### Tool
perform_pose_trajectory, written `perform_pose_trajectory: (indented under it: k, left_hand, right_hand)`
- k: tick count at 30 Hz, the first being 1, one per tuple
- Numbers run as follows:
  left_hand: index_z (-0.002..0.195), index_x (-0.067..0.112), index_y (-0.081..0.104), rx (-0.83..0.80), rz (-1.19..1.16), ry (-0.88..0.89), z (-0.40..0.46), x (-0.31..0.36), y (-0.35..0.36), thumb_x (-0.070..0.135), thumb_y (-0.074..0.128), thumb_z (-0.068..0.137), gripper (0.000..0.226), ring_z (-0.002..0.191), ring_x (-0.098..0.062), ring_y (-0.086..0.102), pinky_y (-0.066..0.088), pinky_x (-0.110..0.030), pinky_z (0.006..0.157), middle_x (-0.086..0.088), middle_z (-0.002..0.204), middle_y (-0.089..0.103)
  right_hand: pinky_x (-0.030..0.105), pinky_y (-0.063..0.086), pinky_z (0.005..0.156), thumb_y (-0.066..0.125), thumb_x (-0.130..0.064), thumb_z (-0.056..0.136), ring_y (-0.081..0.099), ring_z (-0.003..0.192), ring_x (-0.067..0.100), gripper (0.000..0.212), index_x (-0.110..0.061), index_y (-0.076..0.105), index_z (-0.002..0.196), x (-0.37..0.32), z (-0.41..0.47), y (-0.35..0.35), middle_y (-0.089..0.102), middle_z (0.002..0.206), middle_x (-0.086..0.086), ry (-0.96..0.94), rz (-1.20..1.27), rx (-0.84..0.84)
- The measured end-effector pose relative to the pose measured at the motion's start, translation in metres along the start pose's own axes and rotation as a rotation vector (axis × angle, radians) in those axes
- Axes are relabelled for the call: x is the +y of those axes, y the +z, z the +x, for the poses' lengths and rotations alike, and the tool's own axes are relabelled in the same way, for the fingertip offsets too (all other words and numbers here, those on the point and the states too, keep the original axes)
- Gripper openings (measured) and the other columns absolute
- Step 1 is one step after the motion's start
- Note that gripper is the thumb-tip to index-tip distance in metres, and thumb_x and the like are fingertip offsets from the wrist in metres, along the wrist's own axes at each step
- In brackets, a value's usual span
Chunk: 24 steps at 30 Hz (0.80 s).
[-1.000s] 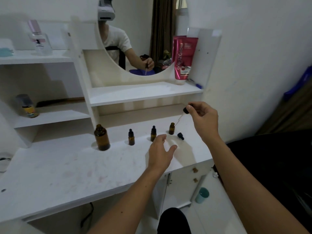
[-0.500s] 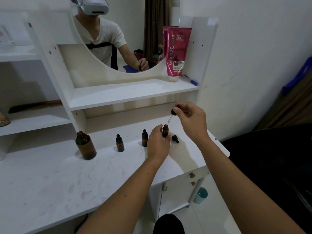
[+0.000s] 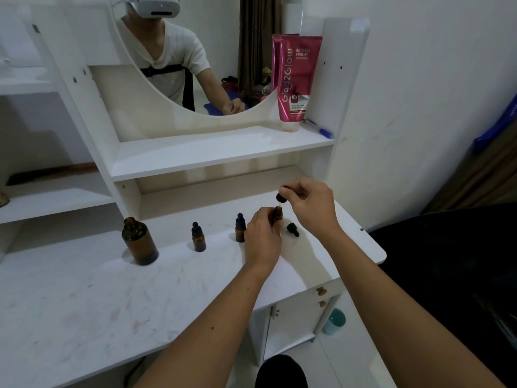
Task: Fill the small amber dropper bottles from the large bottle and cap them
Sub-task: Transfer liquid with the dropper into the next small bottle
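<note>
Hands meet at the white table's (image 3: 84, 303) far right: the left hand (image 3: 263, 239) grips an uncapped small amber glass bottle (image 3: 278, 212); at its one o'clock, the right hand (image 3: 310, 205) pinches a black dropper cap (image 3: 281, 198) directly above its neck. A loose black cap (image 3: 293, 229) lies at the bottle's four o'clock. At nine o'clock stand two capped amber droppers (image 3: 240, 228), then the large amber bottle (image 3: 139, 240).

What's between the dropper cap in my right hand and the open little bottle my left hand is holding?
Nothing visible. The dropper cap in the right hand hangs just above the open bottle steadied by the left hand. The loose cap lies off to the right on the table.
</note>
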<state>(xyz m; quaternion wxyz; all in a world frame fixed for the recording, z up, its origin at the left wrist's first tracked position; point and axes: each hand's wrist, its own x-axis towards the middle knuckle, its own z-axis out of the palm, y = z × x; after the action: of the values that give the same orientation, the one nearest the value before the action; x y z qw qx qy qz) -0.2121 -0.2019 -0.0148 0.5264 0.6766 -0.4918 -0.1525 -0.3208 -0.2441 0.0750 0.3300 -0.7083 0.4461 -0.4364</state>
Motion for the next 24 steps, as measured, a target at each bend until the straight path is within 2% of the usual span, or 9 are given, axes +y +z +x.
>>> perform_pose_trajectory:
  k: [5,12,17,21,24]
  left_hand:
    - [0.124,0.015,0.065,-0.008,0.016,0.004,0.0,-0.002,0.001,0.014,0.062,0.101,0.024,0.109,-0.012,0.067,0.054,-0.034,0.099,0.004,0.115,0.072]
    - [0.125,0.016,0.064,-0.017,0.036,0.008,-0.001,-0.002,-0.001,0.014,0.06,0.102,0.024,0.11,-0.011,0.066,0.053,-0.032,0.1,0.005,0.118,0.07]
    - [0.128,0.016,0.062,-0.027,0.041,0.002,-0.003,0.001,-0.004,0.016,0.059,0.103,0.026,0.114,-0.011,0.064,0.05,-0.029,0.102,0.005,0.12,0.07]
    - [0.137,0.015,0.055,-0.125,0.137,0.008,-0.006,-0.002,-0.007,0.025,0.061,0.102,0.037,0.121,-0.018,0.059,0.048,-0.035,0.105,0.001,0.132,0.062]
    - [0.15,0.013,0.045,-0.172,0.142,-0.02,-0.016,-0.001,-0.019,0.029,0.062,0.102,0.053,0.137,-0.018,0.049,0.041,-0.031,0.112,0.0,0.15,0.051]
  right_hand:
    - [0.007,0.054,0.079,0.074,-0.018,0.096,0.076,0.084,0.002,0.01,-0.013,0.078,0.104,-0.002,0.002,-0.001,0.081,0.085,-0.006,0.016,0.011,-0.026]
    - [0.017,0.056,0.081,0.075,-0.013,0.094,0.076,0.084,0.007,0.008,-0.014,0.078,0.087,-0.005,0.002,0.002,0.08,0.08,-0.007,0.054,0.009,0.004]
    - [0.016,0.057,0.084,0.074,-0.017,0.096,0.076,0.083,0.003,0.006,-0.014,0.079,0.099,-0.007,-0.002,0.0,0.08,0.083,-0.007,0.018,-0.004,-0.02]
    - [0.013,0.056,0.086,0.074,-0.016,0.096,0.076,0.086,0.002,0.012,-0.013,0.078,0.107,-0.016,-0.005,-0.007,0.08,0.088,-0.009,-0.046,-0.031,0.016]
    - [0.015,0.056,0.09,0.073,-0.013,0.096,0.076,0.088,0.002,0.014,-0.012,0.078,0.109,-0.026,-0.006,-0.013,0.08,0.091,-0.007,-0.112,-0.05,0.056]
